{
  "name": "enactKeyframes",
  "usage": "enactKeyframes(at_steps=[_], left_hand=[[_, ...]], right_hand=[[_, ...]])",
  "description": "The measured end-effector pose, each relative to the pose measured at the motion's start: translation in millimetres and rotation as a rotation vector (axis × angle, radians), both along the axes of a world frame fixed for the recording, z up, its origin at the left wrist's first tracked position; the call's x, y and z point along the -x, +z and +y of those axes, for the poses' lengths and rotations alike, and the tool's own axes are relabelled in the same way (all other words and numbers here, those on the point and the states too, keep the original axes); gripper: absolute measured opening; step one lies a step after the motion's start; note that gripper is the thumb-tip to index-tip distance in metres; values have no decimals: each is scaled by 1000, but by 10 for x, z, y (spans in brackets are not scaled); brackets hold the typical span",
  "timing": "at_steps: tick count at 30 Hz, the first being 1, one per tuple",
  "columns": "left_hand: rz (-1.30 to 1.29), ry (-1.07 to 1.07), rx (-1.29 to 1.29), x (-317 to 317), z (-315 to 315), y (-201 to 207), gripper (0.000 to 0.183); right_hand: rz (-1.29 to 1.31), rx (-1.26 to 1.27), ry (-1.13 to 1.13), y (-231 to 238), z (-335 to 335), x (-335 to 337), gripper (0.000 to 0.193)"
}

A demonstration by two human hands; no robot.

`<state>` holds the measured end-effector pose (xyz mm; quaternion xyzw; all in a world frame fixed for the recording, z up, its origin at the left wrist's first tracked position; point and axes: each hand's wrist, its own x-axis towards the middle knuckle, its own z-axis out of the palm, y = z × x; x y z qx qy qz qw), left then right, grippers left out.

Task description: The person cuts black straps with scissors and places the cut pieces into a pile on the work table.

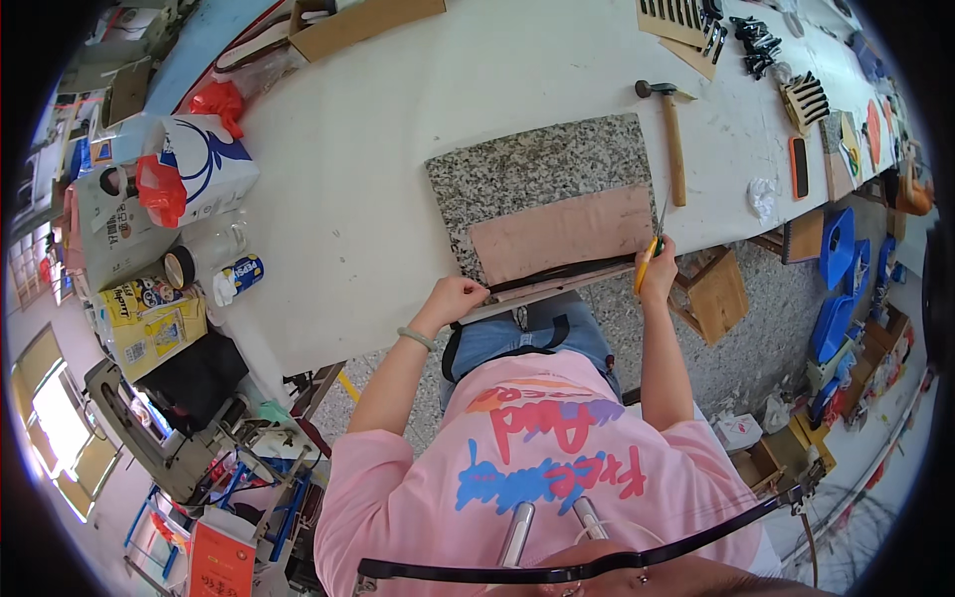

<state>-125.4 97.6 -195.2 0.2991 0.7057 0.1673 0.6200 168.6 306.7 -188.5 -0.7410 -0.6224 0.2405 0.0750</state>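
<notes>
A speckled granite slab point(537, 164) lies at the table's near edge, with a flat pinkish-brown sheet point(567, 234) on its near part. Along that sheet's near side runs a thin black strip point(567, 271). My left hand point(456, 301) is closed in a pinch at the strip's left end. At the right end, my right hand point(658, 271) is wrapped round yellow-handled scissors point(645, 267), their blades pointing away from me past the slab's corner. Whether the right fingers also grip the strip cannot be made out.
Right of the slab lies a hammer point(675, 149); beyond it are crumpled tissue point(762, 197), a black-and-orange phone-shaped object point(799, 167) and black clips point(756, 45). A can point(239, 279), clear jar point(221, 237) and bags stand left. A wooden stool point(718, 297) stands below the table's right side.
</notes>
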Motion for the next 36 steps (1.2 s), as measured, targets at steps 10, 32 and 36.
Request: enactKeyframes(at_steps=[10, 32, 36], left_hand=[[163, 243, -138, -52, -8, 65, 25], [-333, 877, -120, 331, 349, 244, 16], [-368, 821, -102, 362, 348, 247, 14]], right_hand=[[120, -9, -15, 313, 202, 266, 42], [423, 1041, 900, 564, -344, 1806, 58], [376, 747, 910, 514, -313, 1773, 53]])
